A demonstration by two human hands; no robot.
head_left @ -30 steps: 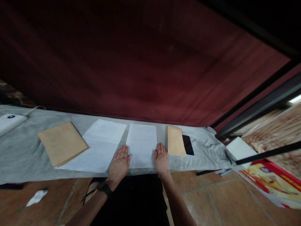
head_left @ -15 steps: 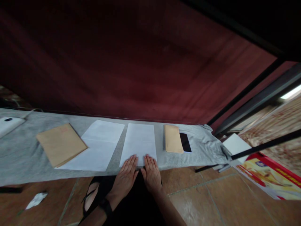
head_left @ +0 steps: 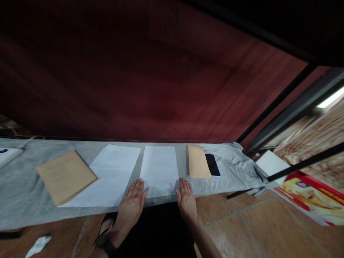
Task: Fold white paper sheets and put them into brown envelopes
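A white sheet of paper (head_left: 159, 168) lies flat on the grey cloth in front of me. My left hand (head_left: 132, 202) rests open at its lower left corner, fingers stretched out and the thumb near the paper's edge. At the lower right corner lies my right hand (head_left: 186, 200), also open, fingers extended along the side. Neither hand holds anything. To the left is a creased white sheet (head_left: 115, 161), its lower left part covered by a stack of brown envelopes (head_left: 66, 175). Smaller tan envelopes (head_left: 198, 162) lie to the right, partly over a dark phone (head_left: 213, 165).
The grey cloth (head_left: 228, 182) covers a narrow table against a dark red panel (head_left: 161, 89). A white device (head_left: 9, 156) with a cable sits at the far left. On the right are black metal bars (head_left: 309, 163) and a red-and-yellow box (head_left: 314, 197). White crumpled tissue (head_left: 39, 245) lies on the floor.
My hands have moved apart, from the lower edge of the middle sheet out to its two lower corners. The view has shifted slightly; the papers and envelopes keep their places.
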